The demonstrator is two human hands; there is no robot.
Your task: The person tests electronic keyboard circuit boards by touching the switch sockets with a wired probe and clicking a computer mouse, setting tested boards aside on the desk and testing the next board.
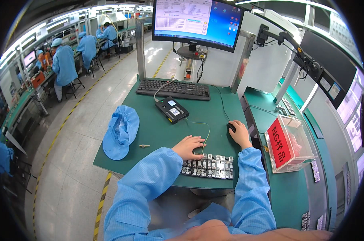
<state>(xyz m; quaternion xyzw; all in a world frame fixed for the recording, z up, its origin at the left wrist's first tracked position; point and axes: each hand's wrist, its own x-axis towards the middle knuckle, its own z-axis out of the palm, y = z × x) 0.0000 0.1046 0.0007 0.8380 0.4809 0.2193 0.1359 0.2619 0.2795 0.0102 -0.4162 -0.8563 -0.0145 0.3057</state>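
Both my hands are over a green table mat (150, 168). My left hand (187, 147) reaches over the upper left corner of a panel of small circuit boards (214, 168). Its fingers are stretched and apart, with the thumb against the panel's edge. Past those fingertips a thin pale cable (209, 130) runs down to the panel from a flat black box (172, 110) with a small lit display. The cable's end beside the thumb is hard to make out. To the right, my right hand (240, 134) rests curled over a black computer mouse (231, 127).
Behind the box lie a black keyboard (174, 89) and a monitor (196, 22). A blue cloth cap (121, 132) and a small brass-coloured connector (144, 146) lie at left. A clear box with a red label (279, 143) stands at right. Several people work along the far-left line.
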